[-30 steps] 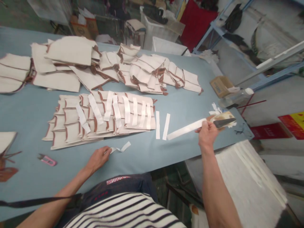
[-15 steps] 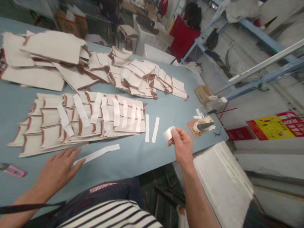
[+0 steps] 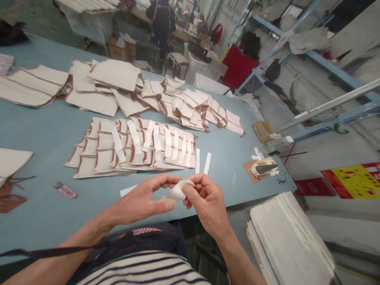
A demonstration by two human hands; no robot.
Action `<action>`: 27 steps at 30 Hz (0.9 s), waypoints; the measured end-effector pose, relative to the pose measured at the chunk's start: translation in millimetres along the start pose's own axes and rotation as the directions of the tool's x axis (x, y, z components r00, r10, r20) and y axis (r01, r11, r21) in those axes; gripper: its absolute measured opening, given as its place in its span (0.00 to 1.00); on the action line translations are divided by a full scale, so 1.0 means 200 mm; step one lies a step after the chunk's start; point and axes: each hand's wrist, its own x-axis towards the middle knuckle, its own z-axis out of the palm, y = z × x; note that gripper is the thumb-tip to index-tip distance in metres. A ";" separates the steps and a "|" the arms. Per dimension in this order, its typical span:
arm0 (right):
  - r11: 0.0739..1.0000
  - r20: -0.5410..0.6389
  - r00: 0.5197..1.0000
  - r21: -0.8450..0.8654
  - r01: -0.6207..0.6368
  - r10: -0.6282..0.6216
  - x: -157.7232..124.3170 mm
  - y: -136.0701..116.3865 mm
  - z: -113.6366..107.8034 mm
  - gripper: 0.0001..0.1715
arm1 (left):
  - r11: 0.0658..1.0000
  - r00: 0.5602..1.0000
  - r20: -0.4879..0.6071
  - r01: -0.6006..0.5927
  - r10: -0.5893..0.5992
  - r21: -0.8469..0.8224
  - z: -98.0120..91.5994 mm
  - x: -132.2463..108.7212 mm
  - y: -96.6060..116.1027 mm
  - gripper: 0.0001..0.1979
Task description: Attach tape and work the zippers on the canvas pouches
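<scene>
Both my hands meet over the near edge of the blue table (image 3: 47, 138). My left hand (image 3: 145, 200) and my right hand (image 3: 204, 198) pinch a curled white strip (image 3: 178, 190) between their fingertips. Just beyond them lies a fanned row of cream fabric pieces with brown trim (image 3: 130, 148), several white strips laid across them. Two loose white strips (image 3: 202, 161) rest on the table to the row's right. Another white strip (image 3: 128, 190) lies partly hidden behind my left hand.
Heaps of cream fabric pieces (image 3: 124, 89) cover the far side of the table. A pink thread snip (image 3: 65, 190) lies at the left. A brown pad with a dark blade (image 3: 263, 168) sits near the right edge. A white stack (image 3: 291, 237) stands below the table's right corner.
My right hand came back from the blade pad with the white strip rolled up. My left hand left the table and rose to join it on the strip.
</scene>
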 end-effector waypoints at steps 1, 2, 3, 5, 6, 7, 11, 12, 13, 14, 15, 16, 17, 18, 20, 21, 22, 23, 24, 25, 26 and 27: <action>1.000 0.002 1.000 0.003 0.011 -0.011 -0.01 0.00 0.02 0.21 | 1.000 1.000 0.026 0.005 -0.005 -0.010 0.01 -0.01 0.01 0.17; 1.000 0.000 1.000 0.003 0.018 -0.018 -0.02 0.01 0.04 0.21 | 1.000 0.999 0.033 0.018 -0.017 -0.020 0.02 -0.02 0.01 0.15; 1.000 -0.007 1.000 -0.001 0.023 -0.023 -0.02 0.01 0.05 0.21 | 0.999 0.999 0.026 0.032 -0.031 -0.037 0.03 -0.04 0.01 0.17; 0.999 -0.032 0.999 -0.013 0.031 -0.032 -0.03 0.03 0.06 0.22 | 0.994 0.998 -0.006 0.057 -0.058 -0.093 0.03 -0.08 0.00 0.23; 0.999 -0.047 0.998 -0.018 0.037 -0.038 -0.04 0.04 0.07 0.23 | 0.990 0.997 -0.008 0.071 -0.073 -0.126 0.02 -0.10 0.00 0.25; 0.999 -0.057 0.997 -0.021 0.042 -0.043 -0.04 0.06 0.07 0.25 | 0.982 0.995 0.006 0.095 -0.096 -0.160 0.01 -0.12 0.01 0.27; 1.000 -0.055 0.998 -0.006 0.021 -0.021 -0.02 0.11 0.09 0.31 | 0.897 0.959 0.117 0.282 -0.258 -0.341 -0.02 -0.17 0.02 0.32; 1.000 -0.060 0.998 0.008 0.012 -0.011 -0.01 0.12 0.09 0.32 | 0.871 0.947 0.134 0.321 -0.292 -0.373 -0.02 -0.18 0.03 0.34; 1.000 -0.068 0.998 0.024 0.003 -0.002 0.01 0.14 0.09 0.32 | 0.851 0.938 0.143 0.347 -0.317 -0.393 -0.03 -0.19 0.03 0.35; 0.999 -0.082 0.997 0.042 -0.002 0.006 0.03 0.15 0.08 0.33 | 0.840 0.931 0.147 0.364 -0.333 -0.402 -0.03 -0.20 0.03 0.35; 0.998 -0.096 0.995 0.059 -0.005 0.011 0.05 0.16 0.07 0.33 | 0.834 0.927 0.152 0.376 -0.344 -0.405 -0.04 -0.20 0.03 0.35; 0.997 -0.112 0.994 0.072 -0.006 0.014 0.07 0.18 0.06 0.33 | 0.825 0.921 0.159 0.389 -0.355 -0.411 -0.04 -0.21 0.04 0.35; 0.997 -0.129 0.992 0.083 -0.005 0.016 0.10 0.19 0.05 0.33 | 0.814 0.916 0.170 0.402 -0.364 -0.420 -0.05 -0.22 0.04 0.34; 0.996 -0.146 0.989 0.093 -0.004 0.018 0.12 0.20 0.04 0.33 | 0.798 0.909 0.185 0.416 -0.372 -0.436 -0.05 -0.23 0.05 0.33; 0.994 -0.178 0.984 0.109 -0.004 0.023 0.15 0.23 0.02 0.33 | 0.751 0.894 0.231 0.448 -0.384 -0.485 -0.05 -0.24 0.06 0.32; 0.994 -0.189 0.982 0.113 -0.006 0.027 0.17 0.25 0.01 0.34 | 0.720 0.886 0.258 0.464 -0.386 -0.516 -0.05 -0.24 0.07 0.31; 0.993 -0.196 0.980 0.116 -0.010 0.033 0.18 0.27 0.01 0.34 | 0.686 0.876 0.285 0.482 -0.389 -0.545 -0.04 -0.25 0.07 0.31; 0.993 -0.200 0.979 0.117 -0.016 0.040 0.20 0.29 0.01 0.34 | 0.654 0.867 0.307 0.498 -0.392 -0.570 -0.03 -0.25 0.08 0.32; 0.993 -0.200 0.979 0.118 -0.025 0.048 0.21 0.31 0.01 0.34 | 0.626 0.859 0.323 0.511 -0.397 -0.588 -0.02 -0.25 0.08 0.32; 0.992 -0.198 0.979 0.119 -0.035 0.058 0.22 0.33 0.02 0.34 | 0.606 0.853 0.333 0.521 -0.402 -0.602 -0.01 -0.25 0.09 0.32; 0.992 -0.193 0.979 0.121 -0.045 0.068 0.23 0.35 0.02 0.34 | 0.590 0.848 0.339 0.527 -0.407 -0.612 0.00 -0.26 0.09 0.32; 0.991 -0.187 0.979 0.125 -0.056 0.078 0.24 0.37 0.03 0.34 | 0.579 0.847 0.339 0.528 -0.408 -0.622 0.01 -0.26 0.10 0.31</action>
